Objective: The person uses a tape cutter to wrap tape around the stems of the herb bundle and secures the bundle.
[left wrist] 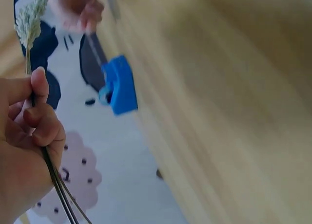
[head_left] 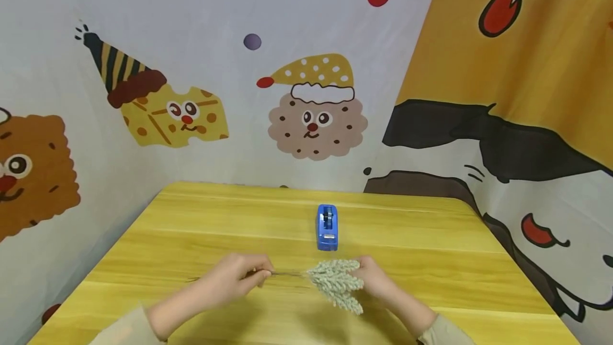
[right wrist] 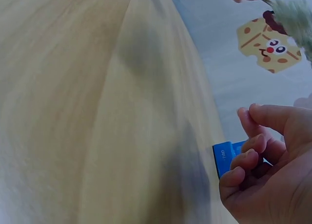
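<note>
Printed backdrop (head_left: 306, 4) is hanging well beyond all fingers; wood-grain table (head_left: 431, 228) is extending beneath them. Bunch of pale sprigs (head_left: 330, 277) is lying crosswise btwn both hands' fingers. L hand (head_left: 239, 278) is pinching its stems (left wrist: 61, 192) btwn thumb & curled fingers, prob. gripping there so the heads (head_left: 342, 289) are sitting free, uncrushed. R hand (head_left: 375, 278) is hovering just behind those heads, thumb & index tips closing tog., other fingers curling in. Blue tape dispenser (head_left: 327, 230) is standing upright just past R fingertips, prob. for easy reach. Strip of tape (left wrist: 97, 49) is apparently running from it to R fingertips, which seem to be pinching its end; L wrist cam's blurry, so can't be 100% sure.
</note>
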### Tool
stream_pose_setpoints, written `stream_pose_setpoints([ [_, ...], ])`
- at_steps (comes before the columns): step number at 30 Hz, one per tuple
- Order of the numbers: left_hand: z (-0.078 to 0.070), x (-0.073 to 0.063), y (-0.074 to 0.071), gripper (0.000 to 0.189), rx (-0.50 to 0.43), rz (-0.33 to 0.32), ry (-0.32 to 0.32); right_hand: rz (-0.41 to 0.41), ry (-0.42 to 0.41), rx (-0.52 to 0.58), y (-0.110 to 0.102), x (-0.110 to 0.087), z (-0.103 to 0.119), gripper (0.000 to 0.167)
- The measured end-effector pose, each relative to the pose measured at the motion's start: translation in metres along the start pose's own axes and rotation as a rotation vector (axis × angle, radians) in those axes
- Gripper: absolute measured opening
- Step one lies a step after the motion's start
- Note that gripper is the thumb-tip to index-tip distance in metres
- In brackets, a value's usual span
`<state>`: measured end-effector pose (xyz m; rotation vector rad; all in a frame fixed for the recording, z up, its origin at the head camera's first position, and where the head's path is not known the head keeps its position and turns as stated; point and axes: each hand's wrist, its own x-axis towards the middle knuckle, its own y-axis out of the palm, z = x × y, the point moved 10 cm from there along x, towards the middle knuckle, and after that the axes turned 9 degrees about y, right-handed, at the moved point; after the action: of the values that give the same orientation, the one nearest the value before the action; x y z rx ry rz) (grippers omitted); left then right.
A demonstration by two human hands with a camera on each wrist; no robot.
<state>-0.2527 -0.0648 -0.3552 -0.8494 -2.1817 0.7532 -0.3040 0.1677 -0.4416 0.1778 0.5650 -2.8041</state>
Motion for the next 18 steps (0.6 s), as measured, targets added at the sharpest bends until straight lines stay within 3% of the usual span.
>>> stream_pose_setpoints([
  [5, -0.012, 0.003, 0.035, 0.013, 0.010, 0.080, 0.109, 0.026, 0.041, -0.051, 0.000, 0.002, 0.004, 0.024],
  [8, -0.014, 0.007, 0.055, 0.012, 0.016, 0.124, 0.129, 0.023, 0.052, -0.078, -0.002, 0.004, 0.006, 0.025],
  [13, -0.007, 0.022, 0.081, 0.012, 0.015, 0.169, 0.063, 0.028, 0.066, -0.096, -0.006, 0.008, 0.010, 0.024],
  [18, 0.012, 0.041, 0.092, 0.011, 0.018, 0.133, -0.070, 0.056, 0.058, -0.123, -0.007, 0.011, 0.018, 0.024],
])
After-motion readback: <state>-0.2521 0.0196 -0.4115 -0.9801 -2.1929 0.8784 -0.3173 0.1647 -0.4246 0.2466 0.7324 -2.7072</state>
